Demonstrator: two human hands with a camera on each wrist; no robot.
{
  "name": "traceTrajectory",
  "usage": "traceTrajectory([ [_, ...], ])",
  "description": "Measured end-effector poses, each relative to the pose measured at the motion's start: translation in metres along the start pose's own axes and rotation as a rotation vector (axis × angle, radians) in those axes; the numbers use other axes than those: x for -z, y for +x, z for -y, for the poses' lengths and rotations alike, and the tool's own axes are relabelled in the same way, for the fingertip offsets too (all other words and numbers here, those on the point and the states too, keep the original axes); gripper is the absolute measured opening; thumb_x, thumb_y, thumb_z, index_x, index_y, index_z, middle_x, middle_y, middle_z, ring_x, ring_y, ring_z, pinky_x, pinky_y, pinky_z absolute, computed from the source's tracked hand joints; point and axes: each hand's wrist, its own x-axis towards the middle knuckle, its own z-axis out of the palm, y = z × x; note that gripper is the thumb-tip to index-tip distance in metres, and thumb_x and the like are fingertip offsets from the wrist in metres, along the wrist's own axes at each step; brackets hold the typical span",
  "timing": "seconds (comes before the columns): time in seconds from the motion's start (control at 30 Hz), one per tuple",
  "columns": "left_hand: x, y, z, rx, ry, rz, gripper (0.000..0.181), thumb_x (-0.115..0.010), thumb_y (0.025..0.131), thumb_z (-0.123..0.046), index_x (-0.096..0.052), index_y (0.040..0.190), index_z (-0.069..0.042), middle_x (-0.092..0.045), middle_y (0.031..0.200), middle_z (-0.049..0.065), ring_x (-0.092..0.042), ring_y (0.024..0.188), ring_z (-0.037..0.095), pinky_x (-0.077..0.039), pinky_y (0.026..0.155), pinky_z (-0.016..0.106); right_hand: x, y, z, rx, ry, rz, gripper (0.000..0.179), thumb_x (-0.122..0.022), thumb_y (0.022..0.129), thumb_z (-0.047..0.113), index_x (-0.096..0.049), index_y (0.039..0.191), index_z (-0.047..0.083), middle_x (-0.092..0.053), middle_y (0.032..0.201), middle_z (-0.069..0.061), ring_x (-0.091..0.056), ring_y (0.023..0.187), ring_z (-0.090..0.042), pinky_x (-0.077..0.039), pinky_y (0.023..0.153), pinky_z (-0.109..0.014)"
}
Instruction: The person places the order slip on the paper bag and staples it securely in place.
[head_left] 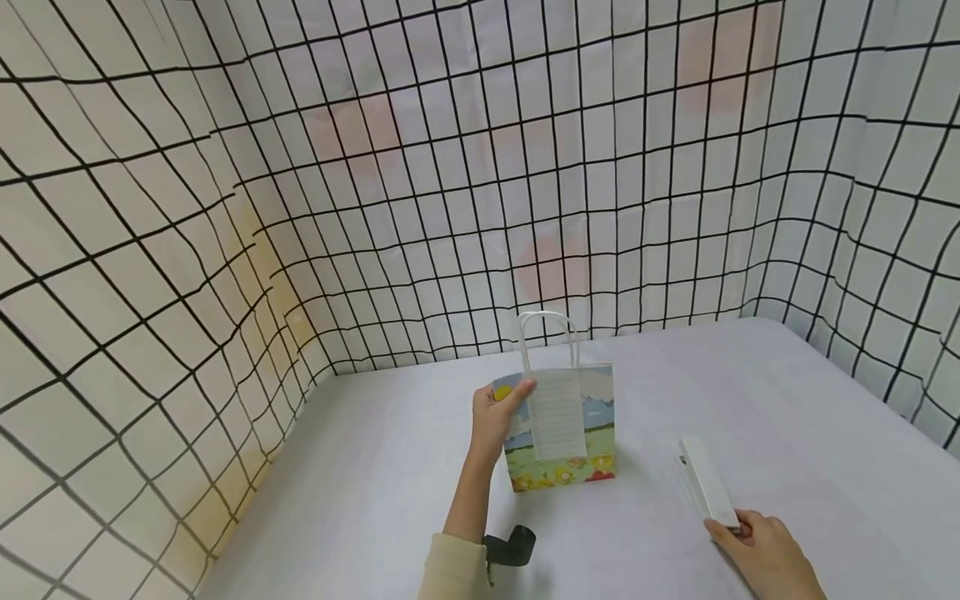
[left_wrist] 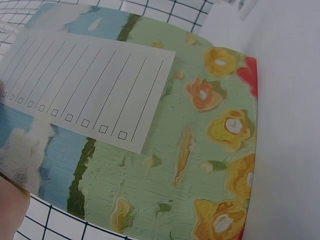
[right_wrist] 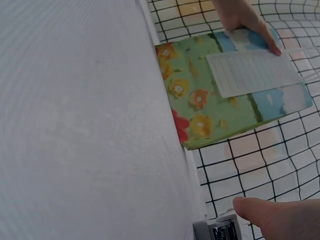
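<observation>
A paper gift bag (head_left: 598, 437) with a painted flower meadow and white twisted handles stands upright on the table. Over its front lies a lined sheet with checkboxes (head_left: 557, 417), seen close up in the left wrist view. My left hand (head_left: 492, 423) pinches the bag's upper left edge, its thumb in front by the sheet's top corner. To the right, my right hand (head_left: 772, 552) grips the near end of a white stapler (head_left: 708, 482), which lies lengthwise pointing away from me. In the right wrist view only the stapler's end (right_wrist: 227, 229) shows beside the thumb.
A white cloth covers the table (head_left: 360, 467). Black grid netting (head_left: 465, 208) over white sheeting encloses the back and both sides, close behind the bag. A black strap-like piece (head_left: 512, 547) sticks out from the left wrist, near the sleeve (head_left: 454, 570).
</observation>
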Motion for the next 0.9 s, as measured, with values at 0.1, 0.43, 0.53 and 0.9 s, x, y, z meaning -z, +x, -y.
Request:
traceTrajectory([
  [0.1, 0.001, 0.002, -0.001, 0.017, 0.01, 0.007, 0.028, -0.067, 0.082, -0.02, -0.065, 0.087, 0.007, -0.072, 0.081, 0.009, -0.065, 0.065, 0.009, -0.049, 0.059, 0.024, -0.001, 0.005, 0.0, 0.002, 0.014, -0.016, 0.081, -0.048, 0.087, 0.054, -0.045, 0.111, -0.023, -0.061, 0.087, -0.017, -0.058, 0.08, -0.022, -0.047, 0.068, -0.043],
  [0.43, 0.003, 0.01, 0.013, 0.014, -0.013, -0.01, 0.033, -0.07, 0.079, -0.029, -0.066, 0.086, 0.003, -0.072, 0.08, 0.006, -0.066, 0.065, 0.01, -0.049, 0.059, 0.022, 0.0, 0.009, 0.003, 0.012, 0.012, -0.05, 0.072, -0.051, 0.087, 0.049, -0.048, 0.107, -0.02, -0.06, 0.083, -0.015, -0.052, 0.072, -0.019, -0.044, 0.063, -0.038],
  [0.53, 0.003, 0.009, 0.013, 0.013, -0.009, -0.017, 0.034, -0.071, 0.077, -0.031, -0.066, 0.084, 0.002, -0.071, 0.078, 0.004, -0.065, 0.064, 0.01, -0.048, 0.058, 0.022, 0.001, 0.006, 0.004, -0.002, 0.021, -0.041, 0.07, -0.051, 0.088, 0.046, -0.047, 0.107, -0.021, -0.059, 0.084, -0.017, -0.051, 0.072, -0.019, -0.044, 0.062, -0.037],
  [0.9, 0.0, 0.008, 0.014, 0.017, -0.013, -0.007, 0.032, -0.069, 0.08, -0.026, -0.065, 0.088, 0.005, -0.072, 0.083, 0.01, -0.065, 0.065, 0.009, -0.048, 0.059, 0.022, 0.005, -0.002, 0.009, -0.126, 0.217, -0.092, 0.082, -0.043, 0.084, 0.064, -0.031, 0.124, -0.006, -0.045, 0.121, -0.033, -0.055, 0.094, -0.035, -0.043, 0.065, -0.037],
])
